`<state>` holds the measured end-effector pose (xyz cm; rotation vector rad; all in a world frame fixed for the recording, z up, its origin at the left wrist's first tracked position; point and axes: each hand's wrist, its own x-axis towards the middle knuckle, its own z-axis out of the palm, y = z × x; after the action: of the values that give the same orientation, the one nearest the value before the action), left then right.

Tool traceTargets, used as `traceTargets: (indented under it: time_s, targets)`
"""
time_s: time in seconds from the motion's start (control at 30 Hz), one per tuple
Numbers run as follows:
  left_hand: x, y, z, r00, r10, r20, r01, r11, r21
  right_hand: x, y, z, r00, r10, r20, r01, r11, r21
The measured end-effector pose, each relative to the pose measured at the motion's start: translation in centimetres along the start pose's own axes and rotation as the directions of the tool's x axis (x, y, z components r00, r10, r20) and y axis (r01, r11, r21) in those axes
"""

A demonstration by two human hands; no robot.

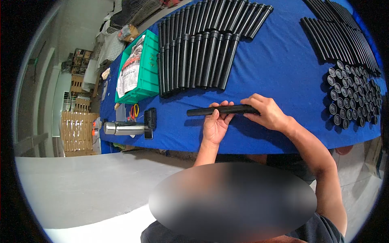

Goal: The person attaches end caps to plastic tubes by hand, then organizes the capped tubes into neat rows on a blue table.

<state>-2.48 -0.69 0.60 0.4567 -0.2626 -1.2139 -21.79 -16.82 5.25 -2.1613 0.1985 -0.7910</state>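
Note:
A slim black tube (197,111) lies level across both hands, just above the blue cloth near the table's front edge. My left hand (217,125) supports its middle from below, palm up, with the thumb and fingers curled around it. Around the tube's right end my right hand (266,111) is closed, and the fingers hide that end. The tube's left end sticks out past my left hand. Beyond my hands, black tubes with wider collars (198,60) lie side by side in two rows.
A green crate (148,67) with newspaper stands at the left. Near it are a steel flask (125,128), a black phone-like device (150,121) and scissors (135,111). At the right are round black caps (350,95) and more plain black tubes (332,38) on the blue cloth (271,60).

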Motion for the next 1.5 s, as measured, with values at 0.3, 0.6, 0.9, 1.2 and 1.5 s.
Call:
traceTargets:
  time_s: [0.3, 0.6, 0.9, 1.2, 1.5]
  targets:
    - [-0.2, 0.1, 0.3, 0.999, -0.025, 0.027, 0.025, 1.0, 0.017, 0.5, -0.2, -1.0, 0.76, 0.48, 0.437, -0.648, 0.596, 0.473]
    - [-0.4, 0.5, -0.4, 0.999, -0.04, -0.027, 0.04, 0.999, 0.015, -0.7, 0.7, 0.2, 0.997, -0.008, 0.081, 0.001, 0.996, 0.085]
    - [-0.5, 0.5, -0.7, 0.997, -0.025, -0.068, 0.02, 0.997, -0.07, -1.1, 0.9, 0.5, 0.994, -0.06, 0.095, 0.059, 0.998, 0.012]
    - [-0.4, 0.6, -0.4, 0.999, -0.042, 0.016, 0.042, 0.999, -0.016, -1.0, 0.3, 0.3, 0.998, -0.034, 0.043, 0.03, 0.996, 0.085]
    - [-0.3, 0.7, -0.5, 0.997, -0.069, 0.039, 0.07, 0.997, -0.037, -0.9, 0.4, 0.2, 0.997, -0.012, 0.078, 0.002, 0.993, 0.12]
